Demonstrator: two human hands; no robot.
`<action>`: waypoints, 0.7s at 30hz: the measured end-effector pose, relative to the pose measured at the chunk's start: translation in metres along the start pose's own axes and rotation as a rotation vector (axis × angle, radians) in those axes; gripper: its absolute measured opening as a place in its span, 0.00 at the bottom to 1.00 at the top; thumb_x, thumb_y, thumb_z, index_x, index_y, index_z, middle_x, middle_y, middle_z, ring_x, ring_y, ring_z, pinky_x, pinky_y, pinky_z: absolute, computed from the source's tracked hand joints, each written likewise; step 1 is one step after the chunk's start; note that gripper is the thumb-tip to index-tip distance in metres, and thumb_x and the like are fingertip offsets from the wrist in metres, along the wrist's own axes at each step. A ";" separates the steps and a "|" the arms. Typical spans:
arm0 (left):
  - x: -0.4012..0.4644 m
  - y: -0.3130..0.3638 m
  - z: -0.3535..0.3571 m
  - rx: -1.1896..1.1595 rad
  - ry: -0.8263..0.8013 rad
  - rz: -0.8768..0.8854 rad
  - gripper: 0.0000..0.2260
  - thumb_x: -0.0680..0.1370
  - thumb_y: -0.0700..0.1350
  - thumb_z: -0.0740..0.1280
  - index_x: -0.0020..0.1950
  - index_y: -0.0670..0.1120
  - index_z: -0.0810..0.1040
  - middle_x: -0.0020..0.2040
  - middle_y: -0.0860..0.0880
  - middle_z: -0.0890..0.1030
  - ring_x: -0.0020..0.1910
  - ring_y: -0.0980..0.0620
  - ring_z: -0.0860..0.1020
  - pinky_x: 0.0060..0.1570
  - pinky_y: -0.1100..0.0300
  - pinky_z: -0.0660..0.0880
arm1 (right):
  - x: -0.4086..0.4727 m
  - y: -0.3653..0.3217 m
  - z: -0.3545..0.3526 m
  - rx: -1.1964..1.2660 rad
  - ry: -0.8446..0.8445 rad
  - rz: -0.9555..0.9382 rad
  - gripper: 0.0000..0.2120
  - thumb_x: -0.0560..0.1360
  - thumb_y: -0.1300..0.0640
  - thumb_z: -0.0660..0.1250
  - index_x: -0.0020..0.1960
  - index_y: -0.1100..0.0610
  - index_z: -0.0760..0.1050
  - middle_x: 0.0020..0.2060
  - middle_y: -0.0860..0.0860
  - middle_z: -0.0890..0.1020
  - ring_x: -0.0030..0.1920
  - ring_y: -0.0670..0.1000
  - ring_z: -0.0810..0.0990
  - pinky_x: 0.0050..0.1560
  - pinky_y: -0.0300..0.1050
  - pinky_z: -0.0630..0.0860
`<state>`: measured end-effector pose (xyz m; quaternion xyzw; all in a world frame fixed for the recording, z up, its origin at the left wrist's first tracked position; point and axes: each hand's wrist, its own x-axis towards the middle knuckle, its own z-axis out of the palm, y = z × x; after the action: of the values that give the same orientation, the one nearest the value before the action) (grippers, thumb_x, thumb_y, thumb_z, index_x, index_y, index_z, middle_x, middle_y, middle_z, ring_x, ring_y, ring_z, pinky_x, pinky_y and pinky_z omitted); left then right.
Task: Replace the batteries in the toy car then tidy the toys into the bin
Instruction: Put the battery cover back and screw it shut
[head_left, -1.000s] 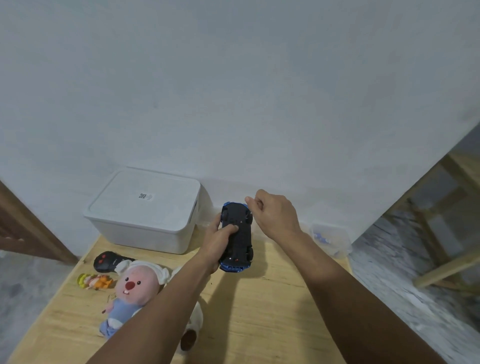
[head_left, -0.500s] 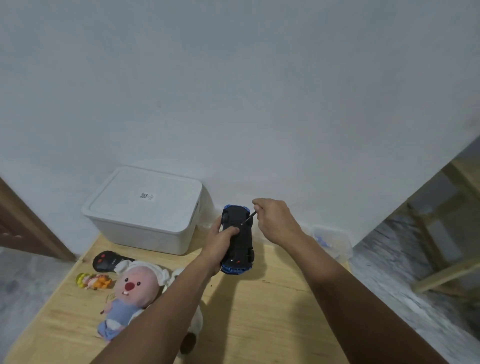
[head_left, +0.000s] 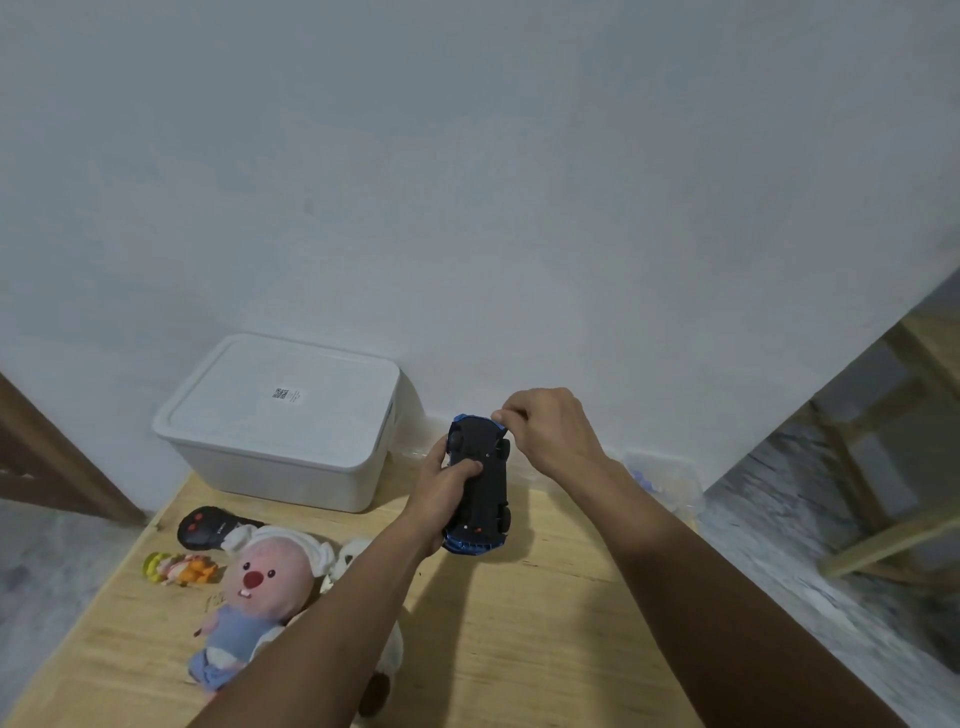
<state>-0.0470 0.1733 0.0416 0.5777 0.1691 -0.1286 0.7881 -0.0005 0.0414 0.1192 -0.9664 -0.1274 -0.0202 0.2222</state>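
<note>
The blue toy car (head_left: 480, 488) is upside down, black underside facing up, held above the wooden table (head_left: 545, 649). My left hand (head_left: 441, 488) grips it along its left side, thumb on the underside. My right hand (head_left: 550, 431) is at the car's far end with fingertips pinched tight against the chassis; the thin tool it holds is hidden by the fingers. The white bin (head_left: 280, 421) stands at the back left against the wall with its lid on.
Left of my arm lie a black remote (head_left: 208, 527), a small orange and yellow figure (head_left: 179, 566), a pink plush (head_left: 265, 577) and a white plush (head_left: 348, 558). A small clear container (head_left: 665, 478) sits at the table's back right corner. A wooden frame (head_left: 883, 540) stands on the floor to the right.
My right hand has drawn back in to the car's far end, and the thin tool that showed half a second ago is now covered. The left hand's grip on the car is unchanged.
</note>
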 end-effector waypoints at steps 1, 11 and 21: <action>0.000 0.000 0.000 -0.005 0.002 -0.002 0.15 0.78 0.37 0.63 0.61 0.52 0.74 0.51 0.40 0.83 0.44 0.41 0.82 0.42 0.51 0.82 | 0.000 0.001 0.000 0.009 -0.016 -0.022 0.13 0.78 0.55 0.64 0.42 0.61 0.82 0.36 0.54 0.83 0.39 0.55 0.78 0.39 0.46 0.71; 0.003 -0.001 -0.002 -0.025 0.009 -0.020 0.16 0.78 0.37 0.63 0.63 0.50 0.73 0.49 0.41 0.82 0.41 0.43 0.82 0.37 0.54 0.80 | -0.004 -0.002 -0.003 -0.200 -0.160 0.057 0.24 0.82 0.48 0.53 0.31 0.58 0.65 0.30 0.53 0.71 0.38 0.57 0.72 0.38 0.47 0.66; 0.002 0.001 0.000 -0.020 0.009 -0.007 0.16 0.78 0.37 0.63 0.63 0.50 0.73 0.51 0.41 0.82 0.43 0.43 0.82 0.37 0.54 0.81 | -0.003 0.001 -0.007 -0.021 -0.094 0.065 0.14 0.79 0.49 0.63 0.46 0.60 0.78 0.40 0.56 0.81 0.42 0.57 0.78 0.41 0.48 0.74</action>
<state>-0.0447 0.1732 0.0418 0.5697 0.1760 -0.1269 0.7927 -0.0030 0.0366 0.1252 -0.9723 -0.1060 0.0309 0.2062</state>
